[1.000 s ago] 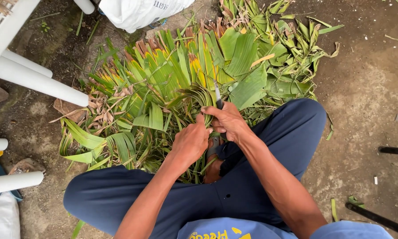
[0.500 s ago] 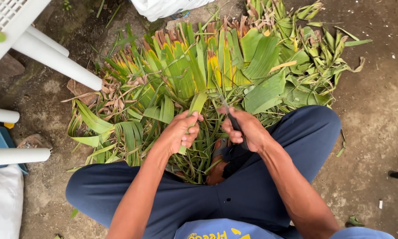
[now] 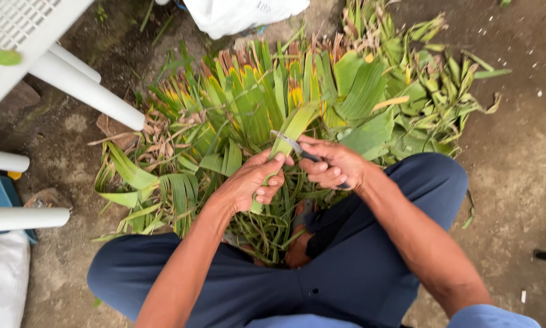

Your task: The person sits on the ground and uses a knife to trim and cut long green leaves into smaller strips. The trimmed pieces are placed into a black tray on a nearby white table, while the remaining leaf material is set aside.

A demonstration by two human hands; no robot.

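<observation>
Head view, the only one I've got: left hand (image 3: pixel 251 182) is clenched round a long green leaf strip (image 3: pixel 291 130), thumb and fingers pinching it low down near the lap, with the blade of the leaf running up and away over the pile. Right hand (image 3: pixel 333 165) is clenched round the dark handle of a small knife (image 3: pixel 288 141); the metal blade pokes out leftward and lies against the strip just above the left fingers. The strip sits between both hands, above the knees, at the near edge of a big heap of cut leaves (image 3: pixel 248 103) fanned out on the dirt ground (image 3: pixel 516 158). My read on handling: the strip is light, thin and floppy across its width but fairly stiff along the grain, so it bends without snapping and should split lengthwise easily. The surface looks waxy, probably a bit slick; the edges may be sharp, can't confirm. Best hold is where the left hand already has it, close below the blade contact, so the leaf stays taut and doesn't buckle. Fingers are very near the blade, so that's the risk point. White plastic chair legs (image 3: pixel 84 91) at upper left, a white sack (image 3: pixel 236 13) at top, dark blue trousers (image 3: pixel 346 267) below.
</observation>
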